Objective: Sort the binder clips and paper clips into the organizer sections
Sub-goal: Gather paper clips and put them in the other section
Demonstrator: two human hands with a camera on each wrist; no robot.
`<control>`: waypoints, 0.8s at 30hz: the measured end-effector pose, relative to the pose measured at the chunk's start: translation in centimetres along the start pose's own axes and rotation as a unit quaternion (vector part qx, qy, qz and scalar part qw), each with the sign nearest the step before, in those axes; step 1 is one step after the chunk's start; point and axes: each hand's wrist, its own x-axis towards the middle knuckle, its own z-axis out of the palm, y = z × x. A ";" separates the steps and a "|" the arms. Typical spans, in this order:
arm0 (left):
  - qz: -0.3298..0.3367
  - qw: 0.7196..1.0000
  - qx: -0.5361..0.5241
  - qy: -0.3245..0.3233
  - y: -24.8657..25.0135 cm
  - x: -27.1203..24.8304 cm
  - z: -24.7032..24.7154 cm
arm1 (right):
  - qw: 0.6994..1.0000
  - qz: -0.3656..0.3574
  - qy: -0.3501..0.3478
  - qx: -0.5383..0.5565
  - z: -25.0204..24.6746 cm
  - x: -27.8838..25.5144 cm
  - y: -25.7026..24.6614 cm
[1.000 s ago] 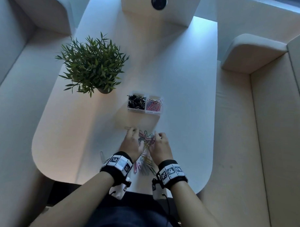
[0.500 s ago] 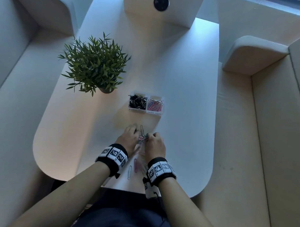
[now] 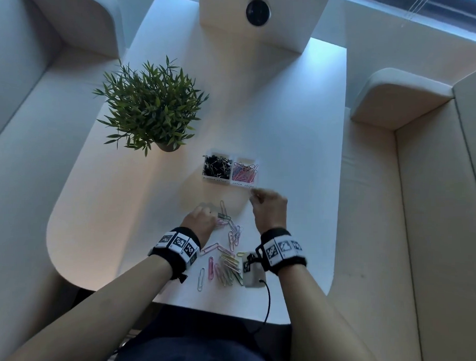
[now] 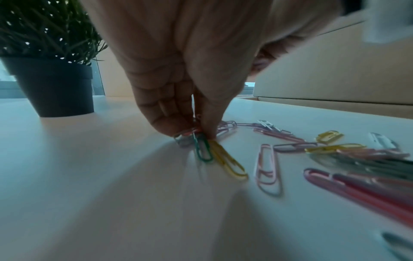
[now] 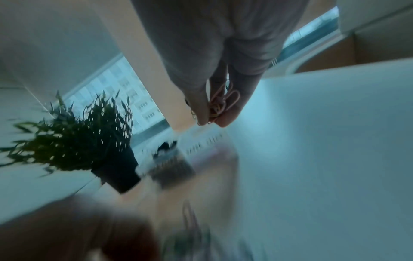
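Right hand (image 3: 268, 208): pinches a few paper clips (image 5: 221, 104), just below the organizer (image 3: 229, 180) at 12 o'clock
Left hand (image 4: 190, 88): pinches loose clips (image 4: 203, 148) on the table (image 3: 299, 155)
Risk: clips may tangle and drop outside the right section (image 3: 244, 170); thin wire slips easily

We cannot read the labels on the organizer (image 3: 230, 168); the print is too small. In the right wrist view the organizer (image 5: 190, 150) and the loose paper clips (image 5: 190, 234) smear into blur, and our right hand (image 5: 214, 98) pinches clips we cannot count. Our left hand (image 4: 185, 84) hides the ends of the clips its fingers (image 4: 170, 121) pinch. One clip (image 4: 397, 247) is cut off at that view's bottom edge.
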 end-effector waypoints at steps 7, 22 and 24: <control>0.025 0.999 0.005 -0.040 -0.4 0.5 -0.6 | 0.991 -0.033 -0.055 -0.116 0.6 7.1 -2.3; 0.031 0.971 -0.203 0.124 0.7 3.7 -7.7 | 0.929 -0.012 -0.320 -0.187 -2.9 -10.1 8.4; 0.030 0.976 -0.185 0.111 1.7 6.4 -9.4 | 0.929 -0.031 -0.312 -0.197 -2.5 -11.5 8.7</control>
